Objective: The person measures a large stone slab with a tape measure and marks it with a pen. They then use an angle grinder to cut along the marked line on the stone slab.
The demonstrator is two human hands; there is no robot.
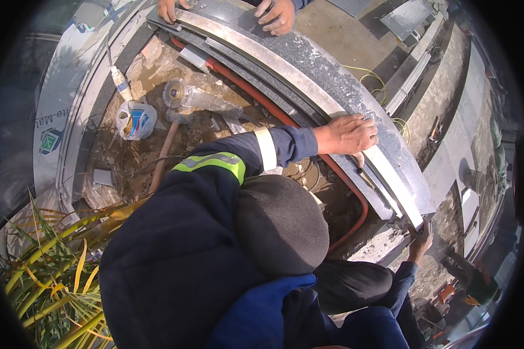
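Observation:
Neither my left hand nor my right hand can be made out in the head view. Below me crouches a co-worker in a grey cap (pixel 282 224) and dark jacket (pixel 174 262) with reflective bands. One hand of this person (pixel 346 136) rests, fingers curled, on a long curved pale strip (pixel 291 70); whether it holds something is unclear. The person's other hand (pixel 422 241) grips the near end of the curved grey stone slab (pixel 355 87). At the far end, another person's two hands (pixel 276 16) touch the slab.
Under the slab curves an orange-red pipe (pixel 262 99). On the dirt lie a dusty angle grinder (pixel 198 99), a hammer-like tool (pixel 166 151) and a plastic bag (pixel 137 120). A plug connector (pixel 121 83) hangs left. Palm leaves (pixel 58 279) fill the lower left; stone slabs (pixel 407 20) lie upper right.

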